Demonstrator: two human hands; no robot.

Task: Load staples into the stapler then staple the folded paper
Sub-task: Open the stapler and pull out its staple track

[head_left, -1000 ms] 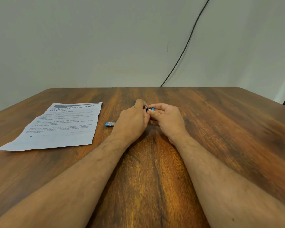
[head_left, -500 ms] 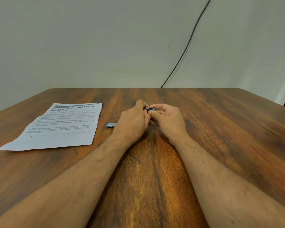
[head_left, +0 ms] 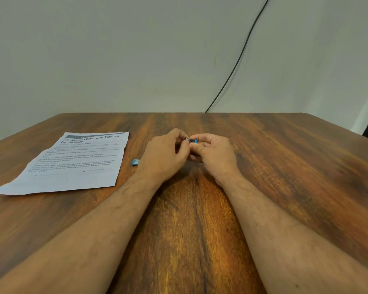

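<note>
We've got the small blue stapler point(head_left: 193, 141) pinched between both hands mid-table, right hand point(head_left: 215, 154) curled round it, left hand point(head_left: 165, 154) w/ fingertips nipped at its metal end (staples prob., too small to tell). Light, stiff, fiddly; we'd grip its sides. Paper point(head_left: 72, 162) lies flat at left, blue staple box point(head_left: 135, 162) just beside our left wrist.

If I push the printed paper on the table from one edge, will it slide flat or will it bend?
The printed paper is one thin sheet, so it probably buckles rather than slides stiffly. Its near left corner seems slightly lifted, so it is likely light and easy to catch.
</note>
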